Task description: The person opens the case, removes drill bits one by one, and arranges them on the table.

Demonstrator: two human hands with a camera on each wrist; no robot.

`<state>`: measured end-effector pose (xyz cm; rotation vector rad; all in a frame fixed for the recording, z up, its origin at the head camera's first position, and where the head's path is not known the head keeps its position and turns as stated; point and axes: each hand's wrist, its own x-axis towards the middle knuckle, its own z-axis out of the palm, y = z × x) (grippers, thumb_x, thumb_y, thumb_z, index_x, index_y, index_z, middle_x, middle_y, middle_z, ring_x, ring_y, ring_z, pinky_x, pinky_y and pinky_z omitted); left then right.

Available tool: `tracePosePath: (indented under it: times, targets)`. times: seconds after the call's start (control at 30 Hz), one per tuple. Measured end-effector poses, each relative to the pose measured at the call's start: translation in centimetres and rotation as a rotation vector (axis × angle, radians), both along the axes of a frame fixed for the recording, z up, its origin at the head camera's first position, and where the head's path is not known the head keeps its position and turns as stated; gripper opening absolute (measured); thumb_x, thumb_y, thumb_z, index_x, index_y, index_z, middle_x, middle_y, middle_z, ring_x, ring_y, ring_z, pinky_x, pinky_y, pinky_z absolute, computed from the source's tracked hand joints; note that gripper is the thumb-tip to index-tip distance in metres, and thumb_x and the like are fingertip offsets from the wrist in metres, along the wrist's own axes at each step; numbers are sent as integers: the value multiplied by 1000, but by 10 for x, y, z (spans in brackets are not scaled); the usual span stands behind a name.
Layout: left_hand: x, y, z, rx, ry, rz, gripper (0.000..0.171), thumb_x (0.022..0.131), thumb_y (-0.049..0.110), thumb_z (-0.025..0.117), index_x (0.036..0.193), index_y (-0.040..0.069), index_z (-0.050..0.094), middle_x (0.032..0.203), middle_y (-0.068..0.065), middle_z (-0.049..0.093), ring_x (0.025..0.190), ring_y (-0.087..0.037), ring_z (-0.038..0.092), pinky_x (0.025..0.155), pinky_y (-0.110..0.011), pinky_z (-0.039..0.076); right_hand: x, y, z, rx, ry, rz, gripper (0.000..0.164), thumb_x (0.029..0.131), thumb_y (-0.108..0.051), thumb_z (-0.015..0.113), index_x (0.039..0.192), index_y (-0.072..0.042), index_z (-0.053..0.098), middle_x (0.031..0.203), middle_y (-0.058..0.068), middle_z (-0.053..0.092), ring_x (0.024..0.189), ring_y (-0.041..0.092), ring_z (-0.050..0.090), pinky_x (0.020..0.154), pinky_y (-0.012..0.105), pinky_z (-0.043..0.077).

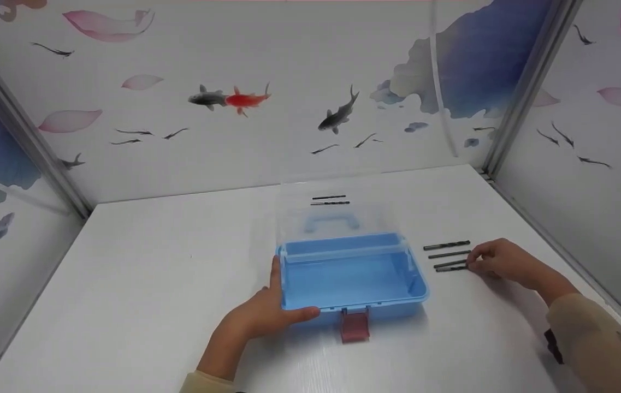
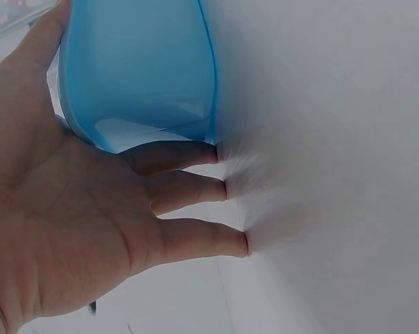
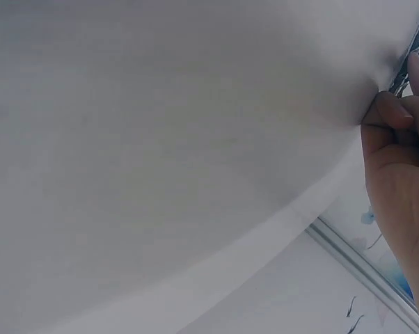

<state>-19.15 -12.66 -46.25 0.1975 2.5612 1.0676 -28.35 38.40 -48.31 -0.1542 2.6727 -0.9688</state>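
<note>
A blue plastic toolbox [image 1: 351,273] stands with its clear lid [image 1: 376,215] tipped back and its inside bare. My left hand [image 1: 264,311] rests against its front left corner, thumb along the front rim and index finger up the left side. In the left wrist view the other fingers [image 2: 195,191] are straight, tips down at the table. To the right of the box lie several dark drill bits [image 1: 447,245] in a rough row. My right hand [image 1: 507,265] pinches the right end of the nearest drill bit [image 1: 449,268]; its spiral flutes show in the right wrist view.
Two more drill bits [image 1: 330,203] appear behind the box, near the lid's blue handle [image 1: 332,221]. A reddish latch [image 1: 355,326] hangs open at the box's front. White panels [image 1: 288,153] with painted fish enclose the white table [image 1: 141,284] at the back and sides.
</note>
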Motion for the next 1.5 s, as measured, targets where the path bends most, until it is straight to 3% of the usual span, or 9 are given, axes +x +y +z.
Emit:
tracePosePath:
  times: [0.23,0.43,0.6,0.87,1.03,1.1,1.23,1.33,1.5]
  targets:
    - [1,1,-1,-20,-3,5,144,82,72,78,169,13,-20,165,-35,38,154,-48,42,120,-63,41,-1,1,-1,25,10,18,18,102,-14,68,116,-6,76,82,-2,53,71,12,48,64,29,42]
    - [2,2,1,-25,-6,14,143,83,71,79,169,14,-19,165,-35,38,154,-47,42,120,-63,41,-1,4,-2,24,17,20,18,103,-9,63,114,-7,78,103,7,64,75,13,52,66,28,45]
    - [2,3,2,-4,-7,13,143,83,68,80,169,13,-20,164,-33,39,152,-45,45,119,-64,42,0,3,-1,29,20,5,19,103,-8,62,113,-8,78,107,9,64,76,14,52,66,28,45]
    - [1,2,0,30,1,-5,142,84,65,81,169,12,-20,165,-29,38,150,-43,46,119,-64,41,2,4,-5,6,13,-22,20,103,-14,66,119,-8,76,86,2,52,74,15,49,66,29,44]
    - [1,2,-1,40,2,-8,143,84,64,82,168,12,-21,167,-29,37,150,-43,47,120,-64,40,2,6,-10,8,11,-36,21,102,-17,70,119,-9,77,104,6,61,85,18,52,69,30,46]
    - [2,2,-1,33,1,-4,142,84,64,82,169,12,-20,166,-29,38,149,-43,47,120,-64,41,1,6,-11,9,9,-35,20,102,-17,70,118,-9,77,103,5,61,84,17,52,69,30,46]
    - [2,1,-1,6,0,5,143,83,67,81,169,12,-19,164,-32,40,149,-45,47,119,-63,42,2,6,-9,-7,11,-27,20,101,-17,70,116,-7,77,79,-4,47,73,12,45,66,29,42]
    - [2,0,-1,2,6,5,143,83,69,80,169,12,-20,165,-32,39,149,-45,48,118,-63,43,1,5,-7,-6,19,-22,21,101,-17,69,117,-6,77,73,-7,39,70,10,43,64,28,40]
    - [2,0,-1,35,15,0,143,83,66,81,169,13,-20,166,-31,37,148,-44,48,118,-64,42,0,4,-7,12,27,-29,21,100,-18,70,116,-7,77,81,-3,51,74,13,49,66,29,43]
